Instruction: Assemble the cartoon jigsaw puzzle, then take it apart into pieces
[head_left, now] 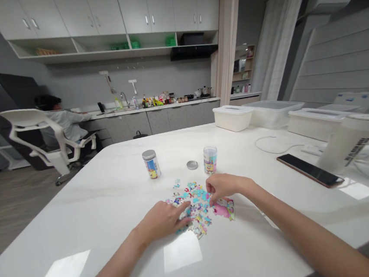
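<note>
Loose jigsaw puzzle pieces, mostly light blue with some yellow and pink, lie scattered on the white table. At their left side is my left hand, palm down, with thumb and index finger stretched apart over the pieces. My right hand is at the right edge of the pile, fingers curled down and pinched on a small puzzle piece, partly hidden by the fingers. Just below it lies a joined pink section of the puzzle. Behind the pile stand an open clear jar and a silver lid.
A lidded jar stands to the left. On the right are a phone, a frosted tumbler, a white cable and storage boxes. A person sits beyond the table at far left, by a white chair.
</note>
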Available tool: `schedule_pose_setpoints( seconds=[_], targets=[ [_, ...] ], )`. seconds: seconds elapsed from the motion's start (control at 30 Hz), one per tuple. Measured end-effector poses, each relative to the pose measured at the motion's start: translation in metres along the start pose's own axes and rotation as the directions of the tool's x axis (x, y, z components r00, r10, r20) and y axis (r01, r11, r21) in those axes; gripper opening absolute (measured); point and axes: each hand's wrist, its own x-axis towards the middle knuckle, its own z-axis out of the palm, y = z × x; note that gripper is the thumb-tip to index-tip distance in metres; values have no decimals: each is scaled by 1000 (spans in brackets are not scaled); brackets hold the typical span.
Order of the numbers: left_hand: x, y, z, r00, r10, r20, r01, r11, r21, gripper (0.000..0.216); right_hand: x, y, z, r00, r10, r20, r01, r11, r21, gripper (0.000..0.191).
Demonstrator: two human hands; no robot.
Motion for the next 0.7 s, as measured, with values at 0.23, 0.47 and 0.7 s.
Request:
schedule_pose_setpoints(
  seconds=[0.23,0.47,0.7],
  targets=[
    [-2,18,-11,992,122,-11,-121,991,54,41,3,12,-2,996,-32,87,24,995,99,28],
    [-5,8,-11,995,94,-16,-94,996,5,36,4,20,-3,994,-58,89,49,993,105,45],
    [-7,6,-7,986,132,-101,-126,990,62,33,4,14,-3,993,-45,113,32,993,113,43]
  ],
)
